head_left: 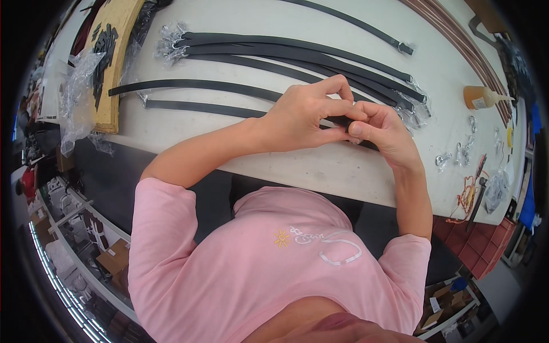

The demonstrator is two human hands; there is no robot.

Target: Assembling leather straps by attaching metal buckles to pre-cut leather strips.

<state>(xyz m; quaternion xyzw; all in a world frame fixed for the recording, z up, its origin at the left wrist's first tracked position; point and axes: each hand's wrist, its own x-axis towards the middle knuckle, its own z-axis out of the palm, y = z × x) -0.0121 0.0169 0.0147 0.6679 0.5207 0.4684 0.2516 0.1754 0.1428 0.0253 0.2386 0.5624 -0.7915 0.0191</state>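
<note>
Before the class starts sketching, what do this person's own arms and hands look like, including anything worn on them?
The left sleeve and right sleeve are loose, pink and short, matching the shirt. Below them, the left forearm and right forearm are bare. The left hand and right hand are ungloved. No watch is visible.

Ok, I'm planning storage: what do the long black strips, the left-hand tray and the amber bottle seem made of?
Black strips: matte, possibly rubber or webbing, judging by their soft bends.
Tray: probably wood, dull finish, from its yellowish-brown tone.
Bottle: likely translucent plastic, amber contents seeming to show through.
</note>
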